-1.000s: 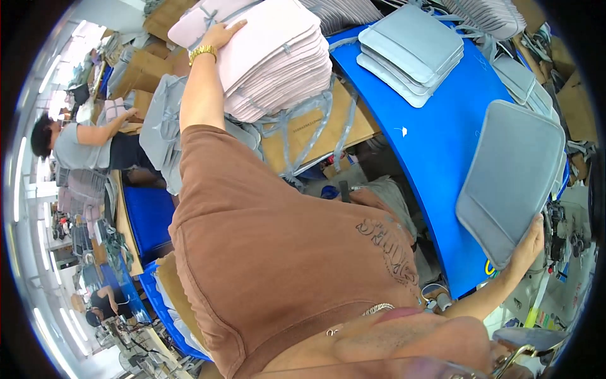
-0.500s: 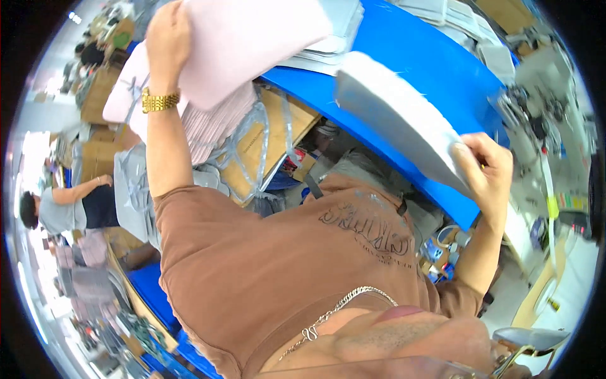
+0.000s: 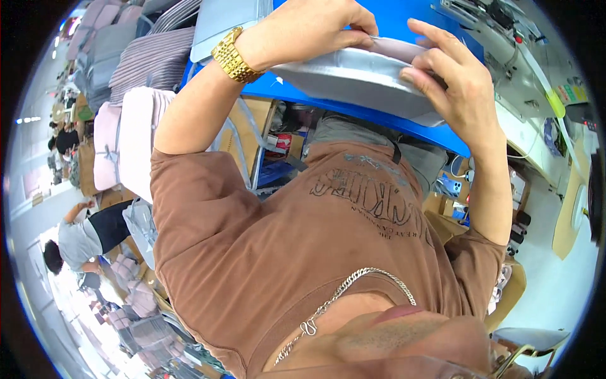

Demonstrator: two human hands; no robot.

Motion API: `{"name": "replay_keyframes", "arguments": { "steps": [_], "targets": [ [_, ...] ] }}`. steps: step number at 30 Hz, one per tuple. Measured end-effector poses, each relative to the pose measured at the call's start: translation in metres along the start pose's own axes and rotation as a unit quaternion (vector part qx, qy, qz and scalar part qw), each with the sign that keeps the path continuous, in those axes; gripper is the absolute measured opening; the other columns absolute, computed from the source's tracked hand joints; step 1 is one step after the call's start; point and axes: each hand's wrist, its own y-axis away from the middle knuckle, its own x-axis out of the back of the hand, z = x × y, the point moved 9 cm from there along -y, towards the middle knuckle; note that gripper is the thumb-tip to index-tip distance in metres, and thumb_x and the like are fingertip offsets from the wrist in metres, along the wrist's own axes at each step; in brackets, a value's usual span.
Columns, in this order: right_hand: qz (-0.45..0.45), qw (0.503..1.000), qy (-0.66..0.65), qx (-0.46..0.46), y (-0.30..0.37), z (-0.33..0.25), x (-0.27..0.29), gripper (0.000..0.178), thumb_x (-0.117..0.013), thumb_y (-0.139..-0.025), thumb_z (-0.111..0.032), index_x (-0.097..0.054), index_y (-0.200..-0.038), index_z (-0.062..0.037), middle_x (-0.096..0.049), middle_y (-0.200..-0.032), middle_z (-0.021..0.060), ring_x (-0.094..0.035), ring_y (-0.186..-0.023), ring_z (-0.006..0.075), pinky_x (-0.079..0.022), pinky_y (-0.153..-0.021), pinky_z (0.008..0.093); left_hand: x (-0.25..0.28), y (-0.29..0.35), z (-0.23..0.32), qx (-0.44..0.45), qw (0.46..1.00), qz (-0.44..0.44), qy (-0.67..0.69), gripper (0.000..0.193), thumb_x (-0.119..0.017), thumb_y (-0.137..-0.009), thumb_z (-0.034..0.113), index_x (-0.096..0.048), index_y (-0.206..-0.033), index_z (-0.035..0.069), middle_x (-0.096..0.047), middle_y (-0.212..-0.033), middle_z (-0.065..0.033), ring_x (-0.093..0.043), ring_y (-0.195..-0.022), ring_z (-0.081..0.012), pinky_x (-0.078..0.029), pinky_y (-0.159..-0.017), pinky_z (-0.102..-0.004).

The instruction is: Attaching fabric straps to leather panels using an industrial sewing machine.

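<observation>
Over the blue table top, my left hand (image 3: 309,31), with a gold watch on its wrist, pinches the upper edge of a pale pink fabric panel (image 3: 396,48). Against it lies a curved grey-white panel (image 3: 360,79), its broad grey side facing me. My right hand (image 3: 464,85) grips the right part of the grey-white panel, thumb on the near side. The index finger of that hand is lifted away above the edge. Most of the pink panel is hidden behind the grey-white one.
The blue table (image 3: 413,18) has a grey flat stack (image 3: 227,28) at its left. Pink panels in tied bundles (image 3: 136,136) and ribbed cushions (image 3: 154,63) stand left of me. A cardboard box (image 3: 243,126) is below. Machinery (image 3: 486,16) sits far right; another person (image 3: 82,243) works far left.
My left hand has brought the pink panel rightward from the pile to the grey-white panel. My right hand has moved up and left, and the two panels now meet.
</observation>
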Motion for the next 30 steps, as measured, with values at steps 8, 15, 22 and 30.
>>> {"name": "replay_keyframes", "arguments": {
  "steps": [8,15,22,30],
  "targets": [
    [0.048,0.998,0.036,-0.011,0.001,0.022,0.013,0.018,-0.077,-0.078,-0.013,-0.064,-0.085,-0.0031,-0.064,-0.087,0.0087,-0.063,-0.081,0.0251,-0.051,-0.07,0.0322,-0.002,-0.011,0.0,0.01,0.993,0.071,0.094,0.023,-0.063,-0.09,0.022,-0.068,-0.09,0.0,-0.066,-0.083,-0.021,-0.064,-0.078,-0.0378,-0.05,-0.069,-0.0426],
    [0.048,0.997,0.047,-0.033,-0.006,0.023,0.012,0.02,-0.079,-0.076,-0.015,-0.064,-0.078,-0.0026,-0.063,-0.08,0.0069,-0.062,-0.075,0.022,-0.049,-0.066,0.0307,0.003,0.003,0.012,0.008,0.988,0.145,0.05,0.021,-0.063,-0.091,0.022,-0.066,-0.092,0.001,-0.064,-0.082,-0.0159,-0.063,-0.076,-0.0336,-0.049,-0.068,-0.0402],
    [0.062,0.996,0.023,-0.064,-0.009,0.026,0.012,0.023,-0.082,-0.074,-0.016,-0.063,-0.075,-0.0022,-0.063,-0.075,0.0058,-0.061,-0.068,0.0187,-0.047,-0.061,0.0283,0.006,0.006,0.008,0.021,0.987,0.148,0.059,0.019,-0.064,-0.09,0.02,-0.067,-0.091,0.001,-0.064,-0.081,-0.0153,-0.063,-0.075,-0.0316,-0.049,-0.068,-0.039],
    [0.022,0.988,-0.041,-0.147,-0.01,0.031,0.007,0.033,-0.084,-0.074,-0.019,-0.055,-0.073,-0.0042,-0.052,-0.066,0.0,-0.046,-0.06,0.0107,-0.038,-0.055,0.0249,0.032,0.003,0.019,-0.077,0.991,0.108,0.033,0.018,-0.065,-0.089,0.02,-0.069,-0.09,0.002,-0.066,-0.082,-0.0134,-0.065,-0.077,-0.0305,-0.05,-0.069,-0.0374]
  ]
}}
